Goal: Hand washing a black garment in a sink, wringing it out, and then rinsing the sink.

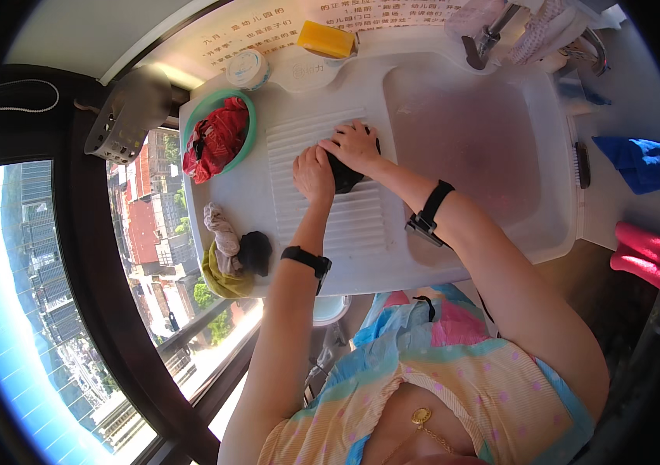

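Observation:
A bunched black cloth (346, 175) lies on the ribbed washboard (330, 224) moulded into a white laundry sink. My right hand (356, 146) is spread over its upper part, with the fingers curled onto the fabric. At its left edge my left hand (314, 175) holds the cloth, fingers bent and partly hidden. The two hands touch or nearly touch over the cloth. Right of the washboard, the sink basin (469, 139) contains cloudy, pinkish-grey water.
A green bowl (253, 125) with red patterned fabric (219, 139) stands at the left. Below it lie whitish (222, 232), black (255, 253) and olive (222, 279) cloth pieces. A yellow soap bar (326, 39), round tub (247, 68), faucet (487, 40) and brush (582, 165) line the sink.

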A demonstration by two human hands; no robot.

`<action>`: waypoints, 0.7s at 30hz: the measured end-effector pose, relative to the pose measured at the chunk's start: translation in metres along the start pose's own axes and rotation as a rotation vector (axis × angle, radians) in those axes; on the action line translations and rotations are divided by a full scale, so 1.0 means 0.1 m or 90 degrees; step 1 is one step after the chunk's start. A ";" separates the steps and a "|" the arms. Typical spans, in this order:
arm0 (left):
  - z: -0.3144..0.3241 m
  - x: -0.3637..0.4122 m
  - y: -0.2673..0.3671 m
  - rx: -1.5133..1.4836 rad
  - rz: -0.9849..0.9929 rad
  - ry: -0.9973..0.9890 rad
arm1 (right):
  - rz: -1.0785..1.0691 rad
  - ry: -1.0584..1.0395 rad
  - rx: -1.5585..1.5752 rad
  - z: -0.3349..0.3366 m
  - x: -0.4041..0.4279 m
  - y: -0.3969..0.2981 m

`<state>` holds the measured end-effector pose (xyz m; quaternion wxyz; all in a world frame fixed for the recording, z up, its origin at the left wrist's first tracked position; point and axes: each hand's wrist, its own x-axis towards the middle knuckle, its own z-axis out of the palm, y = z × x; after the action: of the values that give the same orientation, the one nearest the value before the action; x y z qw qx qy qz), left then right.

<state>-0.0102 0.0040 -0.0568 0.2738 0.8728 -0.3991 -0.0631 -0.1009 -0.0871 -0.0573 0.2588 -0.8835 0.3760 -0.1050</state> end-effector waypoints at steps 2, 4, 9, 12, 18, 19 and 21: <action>-0.09 -0.61 0.09 -0.046 0.051 0.087 | -0.058 0.183 0.184 0.08 -0.57 0.10; -0.08 -1.24 0.12 -0.061 0.058 0.069 | -0.087 0.283 0.105 0.12 -1.26 0.10; 0.00 -0.14 0.01 0.039 0.123 -0.052 | -0.114 0.284 0.018 0.00 -0.33 0.00; 0.15 0.44 0.07 0.039 0.160 0.087 | -0.062 0.248 -0.014 -0.03 0.40 0.05; -0.05 -0.13 -0.05 -0.185 -0.060 -0.042 | 0.090 0.056 0.093 0.05 -0.28 0.01; -0.15 -0.42 0.09 -0.194 -0.075 -0.017 | 0.030 0.106 0.161 0.01 -0.58 0.06; -0.09 -1.14 0.25 -0.022 -0.036 0.035 | -0.043 0.213 0.087 0.01 -1.33 0.08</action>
<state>-0.1004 0.0776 -0.0482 0.2977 0.8804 -0.3652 -0.0534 -0.1975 0.0038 -0.0614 0.2486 -0.8460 0.3762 -0.2847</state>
